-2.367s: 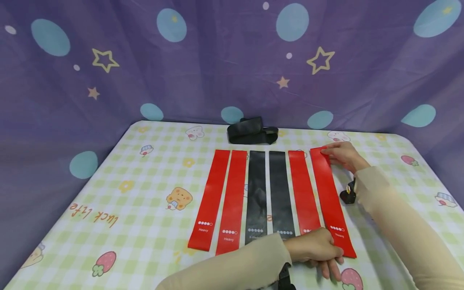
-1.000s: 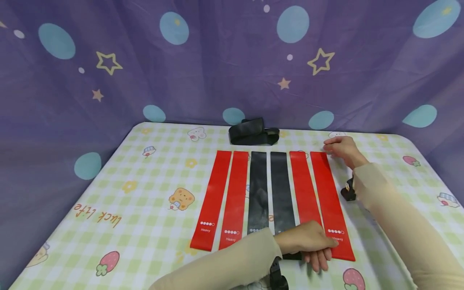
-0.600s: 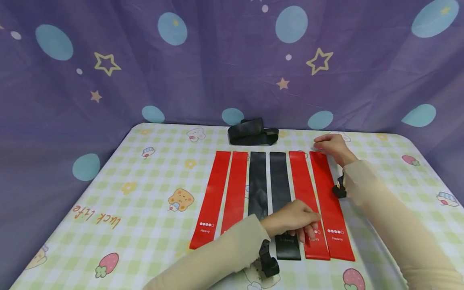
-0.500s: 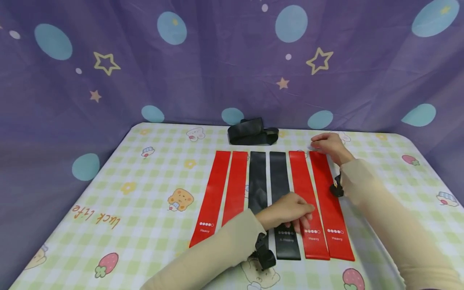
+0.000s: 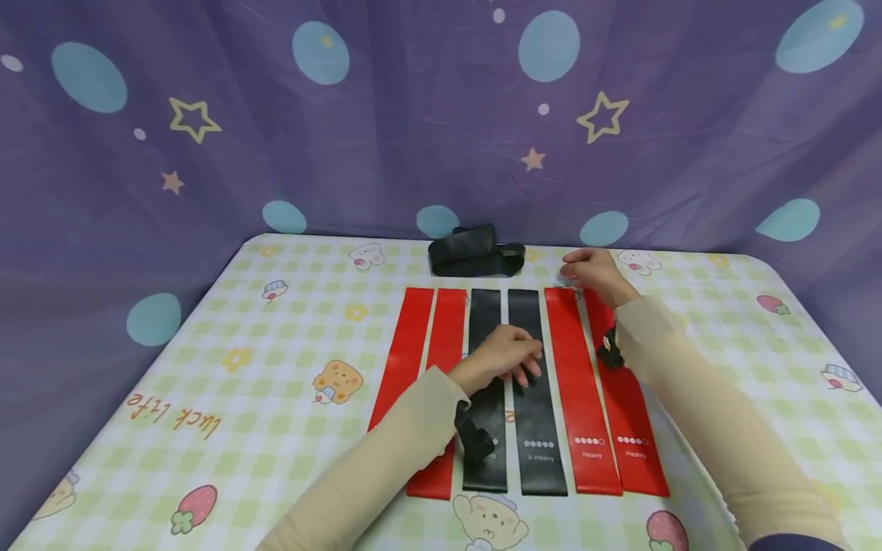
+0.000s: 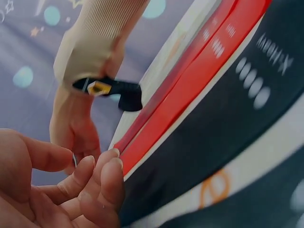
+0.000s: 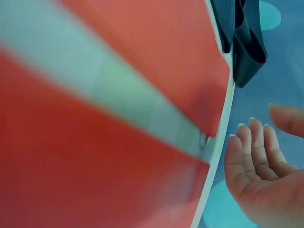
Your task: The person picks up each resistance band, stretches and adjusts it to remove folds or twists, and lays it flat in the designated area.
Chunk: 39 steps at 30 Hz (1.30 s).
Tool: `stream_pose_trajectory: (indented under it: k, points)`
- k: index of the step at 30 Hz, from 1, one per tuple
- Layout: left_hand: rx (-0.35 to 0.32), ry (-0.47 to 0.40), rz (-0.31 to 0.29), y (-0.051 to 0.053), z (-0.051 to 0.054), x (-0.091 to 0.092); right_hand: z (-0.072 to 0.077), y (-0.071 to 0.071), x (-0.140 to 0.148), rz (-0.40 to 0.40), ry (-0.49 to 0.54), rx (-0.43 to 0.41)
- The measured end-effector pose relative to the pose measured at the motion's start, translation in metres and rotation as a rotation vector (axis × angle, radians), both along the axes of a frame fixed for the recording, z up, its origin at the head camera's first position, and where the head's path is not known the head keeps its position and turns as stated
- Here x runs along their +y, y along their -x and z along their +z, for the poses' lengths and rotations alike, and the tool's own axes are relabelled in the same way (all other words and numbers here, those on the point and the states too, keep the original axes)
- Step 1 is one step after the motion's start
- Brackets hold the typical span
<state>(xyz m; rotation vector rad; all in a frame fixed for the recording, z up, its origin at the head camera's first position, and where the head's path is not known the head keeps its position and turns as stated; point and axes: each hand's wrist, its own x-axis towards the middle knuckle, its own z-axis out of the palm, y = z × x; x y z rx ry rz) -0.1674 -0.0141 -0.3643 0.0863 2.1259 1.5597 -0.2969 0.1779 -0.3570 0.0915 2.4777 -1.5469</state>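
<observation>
Flat resistance bands lie side by side: two red ones point(image 5: 409, 325) on the left, two black ones point(image 5: 540, 428) in the middle and two red ones point(image 5: 586, 413) on the right. White print reads Heavy on red and X-Heavy on black. My left hand point(image 5: 503, 353) hovers over the black bands, fingers loosely bent and holding nothing; the left wrist view shows its fingers point(image 6: 102, 185) bare. Above the far end of the right-hand red bands is my right hand point(image 5: 596, 272), empty, its fingers point(image 7: 256, 152) relaxed in the right wrist view. My sleeves cover parts of the outer bands.
A looped black band point(image 5: 475, 252) sits at the table's back edge, behind the row. The tablecloth point(image 5: 276, 428) is green-checked with printed cartoons. A purple curtain point(image 5: 413, 115) with stars and dots hangs behind the table.
My right hand has let go of the rightmost red band's far end and moved left. My left hand has left that band's near end, moving left and toward the back. The bands lie still.
</observation>
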Motion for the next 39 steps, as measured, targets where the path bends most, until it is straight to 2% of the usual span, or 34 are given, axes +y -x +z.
stream_pose_trajectory:
  k: [5, 8, 12, 16, 21, 28, 31, 39]
  points:
    - [0.000, 0.003, 0.070, 0.016, 0.001, -0.013, 0.002, 0.002, -0.013, -0.018, -0.011, 0.006]
    - [-0.004, 0.005, 0.107, 0.026, 0.001, -0.021, 0.002, 0.004, -0.020, -0.019, 0.015, 0.021]
    - [-0.018, 0.020, 0.157, 0.039, 0.000, -0.032, -0.004, 0.006, -0.030, -0.016, 0.050, 0.028]
    - [-0.041, 0.037, 0.194, 0.049, -0.002, -0.043, -0.009, 0.006, -0.042, -0.013, 0.035, 0.015]
    - [-0.053, 0.017, 0.248, 0.058, -0.001, -0.054, -0.012, 0.009, -0.053, 0.010, 0.006, 0.005]
    - [-0.049, 0.009, 0.292, 0.067, 0.002, -0.068, -0.008, 0.017, -0.058, 0.049, 0.063, -0.031]
    - [-0.047, 0.014, 0.317, 0.071, 0.004, -0.072, -0.004, 0.020, -0.062, 0.074, 0.051, -0.051]
    - [-0.042, -0.001, 0.344, 0.081, 0.006, -0.078, -0.002, 0.026, -0.073, 0.071, 0.008, -0.020]
